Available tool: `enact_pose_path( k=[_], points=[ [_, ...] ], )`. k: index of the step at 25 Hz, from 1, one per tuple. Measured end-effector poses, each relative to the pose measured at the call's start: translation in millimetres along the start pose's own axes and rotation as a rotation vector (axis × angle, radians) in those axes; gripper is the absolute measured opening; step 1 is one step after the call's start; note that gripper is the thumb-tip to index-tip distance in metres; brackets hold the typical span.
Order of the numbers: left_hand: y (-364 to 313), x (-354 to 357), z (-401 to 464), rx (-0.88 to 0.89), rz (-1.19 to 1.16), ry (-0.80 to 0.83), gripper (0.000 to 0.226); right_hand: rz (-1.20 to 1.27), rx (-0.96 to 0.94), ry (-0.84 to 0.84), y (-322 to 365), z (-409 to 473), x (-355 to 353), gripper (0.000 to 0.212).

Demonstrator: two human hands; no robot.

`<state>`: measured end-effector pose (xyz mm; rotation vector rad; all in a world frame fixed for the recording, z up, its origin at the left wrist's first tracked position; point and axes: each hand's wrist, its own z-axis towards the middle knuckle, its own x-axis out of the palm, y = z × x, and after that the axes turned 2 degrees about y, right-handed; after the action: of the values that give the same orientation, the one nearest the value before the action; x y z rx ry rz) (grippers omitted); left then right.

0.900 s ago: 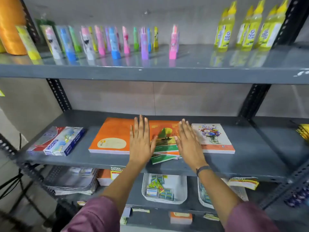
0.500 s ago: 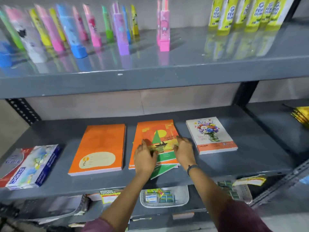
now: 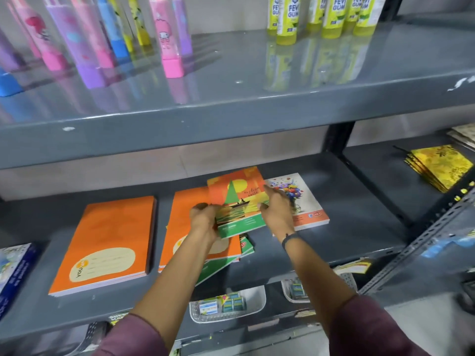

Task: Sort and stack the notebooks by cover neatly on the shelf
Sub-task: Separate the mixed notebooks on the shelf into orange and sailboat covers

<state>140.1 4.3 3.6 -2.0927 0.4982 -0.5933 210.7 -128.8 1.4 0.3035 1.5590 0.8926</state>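
Observation:
On the grey middle shelf (image 3: 347,242), both hands hold a small stack of boat-picture notebooks (image 3: 237,201) lifted and tilted above the shelf. My left hand (image 3: 204,222) grips its left edge and my right hand (image 3: 276,209) grips its right edge. Beneath it lies an orange notebook (image 3: 182,227) with green-edged notebooks (image 3: 246,246) poking out askew under it. A separate stack of plain orange notebooks (image 3: 108,242) lies to the left. A floral-cover notebook stack (image 3: 305,201) lies to the right, partly hidden by my right hand.
The upper shelf (image 3: 231,116) carries colourful tubes (image 3: 169,39) and yellow gum bottles (image 3: 285,19) and overhangs close above. Blue boxes (image 3: 12,271) sit at the far left, yellow booklets (image 3: 439,167) on the right-hand shelf. White baskets (image 3: 228,304) stand on the shelf below.
My hands went from lying flat on the middle pile to gripping the boat-picture notebooks and lifting them up and to the right, uncovering an orange notebook below. The camera moved closer.

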Motion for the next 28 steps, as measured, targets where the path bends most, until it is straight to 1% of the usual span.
enact_pose_path(
  k=[2,3,6,9,11,14,19,24,26,27,28],
  points=[
    [1.8,30.5,-2.7,0.003,0.003,0.023,0.024,-0.044,-0.003,-0.039,-14.8,16.1,-23.1,0.046],
    [6.1,48.1,-3.4,0.002,0.010,0.038,0.023,-0.043,0.018,-0.041,-25.7,23.9,-34.3,0.045],
    [23.6,89.7,-3.8,-0.038,0.019,0.072,0.033,-0.050,0.087,-0.018,-56.7,35.7,-56.1,0.044],
    [47.8,112.9,-2.5,-0.024,0.118,0.048,0.031,-0.091,0.132,-0.007,-83.8,37.6,-63.9,0.045],
    [55.8,117.1,-0.1,-0.001,0.158,0.010,0.029,-0.106,0.119,0.016,-95.2,38.1,-62.7,0.046],
    [61.3,120.6,-0.2,0.013,0.152,-0.022,0.026,-0.101,0.090,0.014,-103.8,40.1,-63.7,0.048],
    [68.9,124.2,-10.6,0.101,0.221,-0.079,0.031,-0.101,0.042,0.019,-111.9,40.1,-64.7,0.049],
    [69.6,123.5,-7.1,0.087,0.216,-0.076,0.034,-0.133,0.020,0.044,-113.1,41.5,-63.1,0.050],
    [68.0,120.6,-7.0,0.081,0.230,-0.042,0.030,-0.149,0.044,0.025,-110.6,39.3,-62.4,0.048],
    [64.8,119.0,-10.4,0.089,0.226,-0.023,0.022,-0.171,0.049,-0.010,-107.8,36.5,-62.0,0.048],
    [61.6,114.5,-11.4,0.129,0.233,-0.020,0.007,-0.193,0.033,-0.054,-102.5,32.9,-59.8,0.049]
  ],
)
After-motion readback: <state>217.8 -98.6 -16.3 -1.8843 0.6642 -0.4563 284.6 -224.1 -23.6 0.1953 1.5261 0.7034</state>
